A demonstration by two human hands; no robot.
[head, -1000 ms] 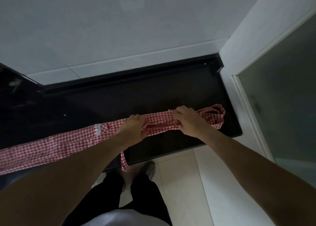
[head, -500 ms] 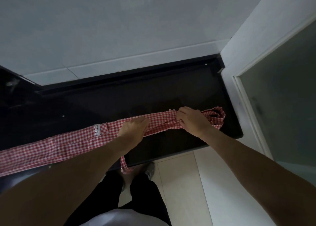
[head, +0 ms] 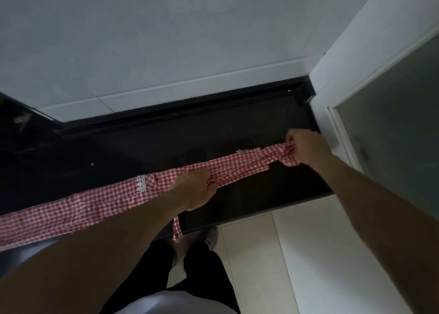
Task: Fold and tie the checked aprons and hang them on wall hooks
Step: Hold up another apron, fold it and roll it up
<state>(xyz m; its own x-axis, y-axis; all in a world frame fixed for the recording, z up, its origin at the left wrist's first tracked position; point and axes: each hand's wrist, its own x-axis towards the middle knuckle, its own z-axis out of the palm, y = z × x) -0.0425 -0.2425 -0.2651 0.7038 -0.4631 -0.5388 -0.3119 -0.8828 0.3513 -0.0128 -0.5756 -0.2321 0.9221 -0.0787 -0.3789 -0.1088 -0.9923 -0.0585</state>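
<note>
Apron (head: 102, 202): red-and-white checked cloth, folded into a long narrow band. We see it lying across the dark bench (head: 237, 133), running from the far left edge of view up toward the right.
Lace trim (head: 141, 183): small white strip on the band, just left of our left hand.
Strap (head: 177, 228): thin checked tie hanging off the bench's front edge, w/ its end loose above the floor.
Left hand (head: 193, 191): we press down on the band abt midway, fingers curled over the cloth & gripping it.
Right hand (head: 306, 148): we hold the bunched right end of the apron, fingers closed round it, near the bench's right end.
Bench: black, glossy, set against a pale tiled wall (head: 166, 40).
Door frame (head: 337, 114): white, just right of the bench, w/ a frosted pane beside it.
Floor (head: 261, 254): light tiles; our dark trousers & one shoe (head: 211, 236) show below.
</note>
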